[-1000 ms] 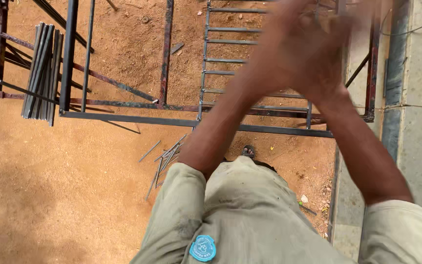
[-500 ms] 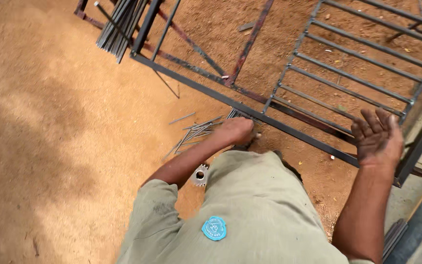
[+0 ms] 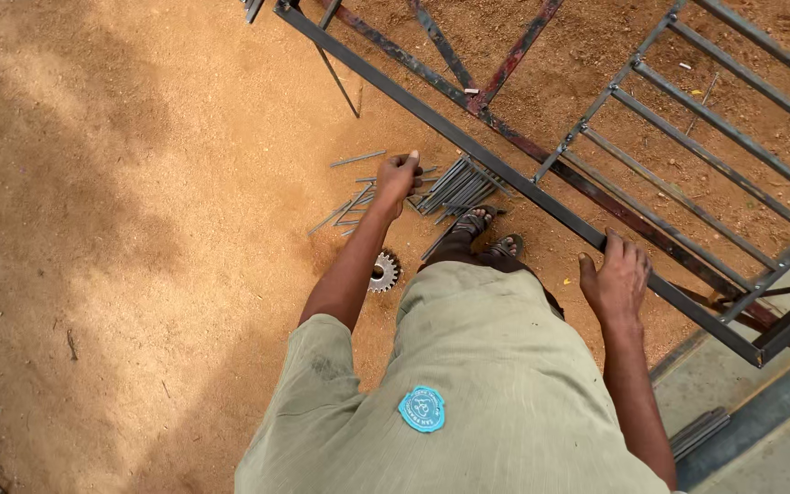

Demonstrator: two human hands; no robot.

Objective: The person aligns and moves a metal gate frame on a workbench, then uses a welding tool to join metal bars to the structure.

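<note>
Olive shirt (image 3: pixel 496 384), round blue badge (image 3: pixel 421 409)

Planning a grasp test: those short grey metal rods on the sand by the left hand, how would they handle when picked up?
The short metal rods look straight and thin, so probably stiff, not floppy. They lie loose and fanned out, so the left hand would likely need to gather them or they may slip apart. Being round-looking, they might roll, though the sandy ground should damp that.

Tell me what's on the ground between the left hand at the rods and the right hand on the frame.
In the head view, between the left hand and the right hand lie a bundle of short metal rods and the person's two sandalled feet, on sandy ground.
</note>
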